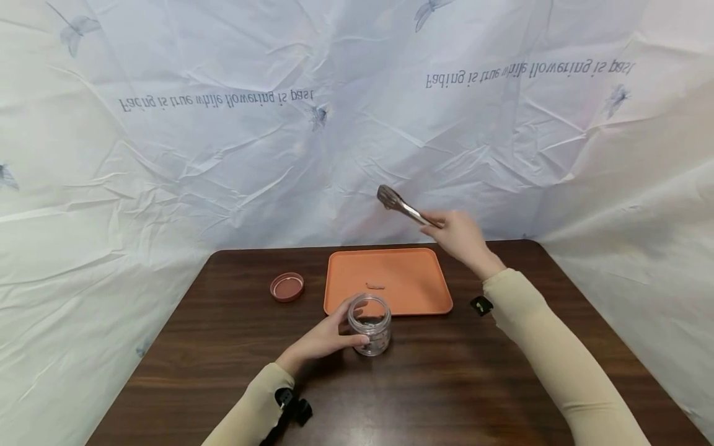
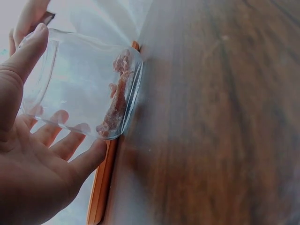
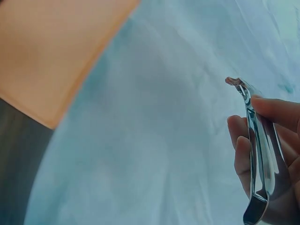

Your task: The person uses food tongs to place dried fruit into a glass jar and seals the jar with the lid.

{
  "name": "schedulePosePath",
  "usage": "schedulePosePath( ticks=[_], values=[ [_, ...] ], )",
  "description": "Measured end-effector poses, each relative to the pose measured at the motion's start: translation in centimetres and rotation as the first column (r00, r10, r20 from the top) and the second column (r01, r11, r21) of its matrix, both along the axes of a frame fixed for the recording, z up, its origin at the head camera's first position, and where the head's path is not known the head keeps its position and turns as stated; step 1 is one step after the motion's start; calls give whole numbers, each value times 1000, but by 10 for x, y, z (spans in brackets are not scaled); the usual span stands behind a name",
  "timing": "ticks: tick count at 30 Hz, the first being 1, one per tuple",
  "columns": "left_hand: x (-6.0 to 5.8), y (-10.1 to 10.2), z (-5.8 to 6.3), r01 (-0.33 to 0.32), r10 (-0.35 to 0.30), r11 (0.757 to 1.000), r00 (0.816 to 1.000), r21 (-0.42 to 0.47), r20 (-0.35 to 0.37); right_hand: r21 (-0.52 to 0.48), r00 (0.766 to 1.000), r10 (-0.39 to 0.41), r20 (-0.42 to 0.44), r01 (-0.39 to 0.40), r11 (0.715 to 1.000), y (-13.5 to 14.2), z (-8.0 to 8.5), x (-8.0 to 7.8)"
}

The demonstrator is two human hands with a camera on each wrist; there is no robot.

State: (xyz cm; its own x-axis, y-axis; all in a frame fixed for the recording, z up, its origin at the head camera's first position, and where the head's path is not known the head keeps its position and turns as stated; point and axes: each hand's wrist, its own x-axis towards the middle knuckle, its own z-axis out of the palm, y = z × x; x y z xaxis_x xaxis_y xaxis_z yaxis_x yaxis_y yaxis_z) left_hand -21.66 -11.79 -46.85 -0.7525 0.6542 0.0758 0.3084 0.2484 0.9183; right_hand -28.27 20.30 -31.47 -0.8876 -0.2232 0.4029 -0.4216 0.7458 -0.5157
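My left hand (image 1: 326,337) holds a clear jar (image 1: 378,342) on the table, thumb on the near side and fingers around the far side. The jar's mouth has no lid on it. Several reddish-brown, knobbly pieces (image 2: 117,101) lie at its bottom in the left wrist view. Raised above the tray's right back corner, my right hand (image 1: 463,238) grips metal tongs (image 1: 409,212). A small reddish-brown piece (image 3: 231,81) sits between the tongs' tips. One thin reddish-brown strip (image 1: 375,286) lies on the orange tray (image 1: 407,266) behind the jar.
A round red-brown lid (image 1: 287,287) lies on the dark wooden table (image 1: 234,347), left of the tray. White printed sheeting (image 1: 346,142) hangs behind the table and along both sides.
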Motion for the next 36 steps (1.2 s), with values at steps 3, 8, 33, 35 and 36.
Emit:
schedulePosePath(
  ticks=[3,8,33,35,36],
  values=[
    [0,0,0,5,-5,1000,1000,8,-4,-5,1000,-1,-22,1,1000,4,12,0],
    [2,0,0,6,-6,1000,1000,12,-1,3,996,28,-87,-28,1000,5,19,8],
    [3,1,0,6,-6,1000,1000,24,19,-91,884,246,-398,-305,948,-7,75,110],
    [2,1,0,3,-3,1000,1000,25,18,-89,870,274,-409,-336,938,-7,73,115],
    [2,1,0,4,-4,1000,1000,26,18,-83,863,290,-413,-353,932,-7,71,117]
  ],
)
